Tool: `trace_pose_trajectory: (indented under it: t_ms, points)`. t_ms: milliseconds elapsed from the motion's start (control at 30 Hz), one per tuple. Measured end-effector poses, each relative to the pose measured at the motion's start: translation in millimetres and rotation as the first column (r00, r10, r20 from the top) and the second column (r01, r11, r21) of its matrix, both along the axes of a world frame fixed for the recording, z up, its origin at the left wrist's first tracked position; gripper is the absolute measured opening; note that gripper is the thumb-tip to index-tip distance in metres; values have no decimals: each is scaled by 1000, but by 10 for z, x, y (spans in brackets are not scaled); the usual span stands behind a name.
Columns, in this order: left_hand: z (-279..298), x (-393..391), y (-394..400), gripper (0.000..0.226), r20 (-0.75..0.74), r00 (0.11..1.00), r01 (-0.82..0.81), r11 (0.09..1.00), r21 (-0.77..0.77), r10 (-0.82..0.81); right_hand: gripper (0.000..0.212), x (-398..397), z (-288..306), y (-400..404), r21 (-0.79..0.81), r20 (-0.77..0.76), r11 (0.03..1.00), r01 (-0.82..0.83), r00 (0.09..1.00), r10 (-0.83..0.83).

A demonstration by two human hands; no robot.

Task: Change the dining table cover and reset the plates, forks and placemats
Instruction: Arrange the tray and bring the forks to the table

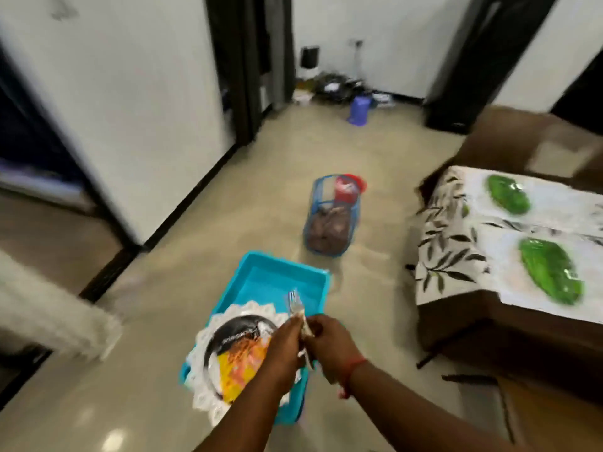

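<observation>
A turquoise plastic tray (280, 275) sits on the floor in front of me. In its near end lies a white lacy placemat (208, 340) with a black, orange and yellow plate (235, 350) on top. My left hand (284, 350) and my right hand (329, 344) meet above the tray's right side, and both grip a bunch of forks (295, 305) whose tines point away from me. At the right stands the dining table (456, 249) under a white cover with dark leaves, bearing two green leaf-shaped plates (551, 272) on white placemats.
A blue wire basket (329, 216) holding brown cloth stands on the floor beyond the tray, with a red container (350, 187) behind it. A purple stool (359, 109) and clutter lie by the far wall. Dark door frames are to the left and ahead.
</observation>
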State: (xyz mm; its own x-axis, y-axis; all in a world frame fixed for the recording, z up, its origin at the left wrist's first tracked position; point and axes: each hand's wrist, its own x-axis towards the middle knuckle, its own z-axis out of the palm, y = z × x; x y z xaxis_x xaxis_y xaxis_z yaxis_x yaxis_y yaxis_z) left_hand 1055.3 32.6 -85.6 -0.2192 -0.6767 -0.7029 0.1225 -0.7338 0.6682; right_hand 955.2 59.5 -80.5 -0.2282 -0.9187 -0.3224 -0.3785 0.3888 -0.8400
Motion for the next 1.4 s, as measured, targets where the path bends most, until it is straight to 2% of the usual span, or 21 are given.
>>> trace_pose_trajectory:
  t_ms: [67,133,233,333,567,700,833,933,1067,1200,1334,1400]
  points:
    - [109,-452,38,38,-42,999,16,1000,-27,-17,14,-331,172,173,-41,-16,993,113,993,-114]
    - [322,-788,187,33,-35,994,102,992,-67,-105,6,-574,359,371,-84,-9,973,215,976,-216]
    - [598,-1208,453,28,-72,975,198,969,-147,-210,29,-952,477,685,-108,45,939,326,945,-323]
    - [746,-1601,685,24,-117,958,245,959,-144,-262,29,-1320,514,993,-144,100,908,394,918,-383]
    - [933,-2859,1731,31,-134,914,368,921,-130,-384,14,-2462,770,2143,-158,194,739,655,754,-627]
    - [972,-3421,2297,31,-101,902,413,907,-78,-419,20,-2978,686,2711,-111,235,666,738,671,-703]
    - [1012,-3750,2675,30,-40,869,489,868,-86,-494,12,-3292,638,3060,-73,264,589,805,585,-767]
    - [984,-3916,2697,29,-2,855,515,851,-104,-518,10,-3439,549,3058,-68,238,586,807,583,-776]
    - [872,-4110,2387,27,54,876,482,871,-93,-479,11,-3620,437,2735,-28,224,590,807,581,-783]
    - [764,-4313,2089,27,48,897,443,893,-81,-440,16,-3804,367,2437,-18,176,596,803,590,-788]
    - [746,-4706,1437,20,-4,902,432,902,-23,-432,18,-4202,353,1940,-11,170,532,847,526,-833]
    - [780,-4857,1117,17,-18,886,463,886,-12,-463,18,-4377,381,1676,29,223,484,875,466,-856]
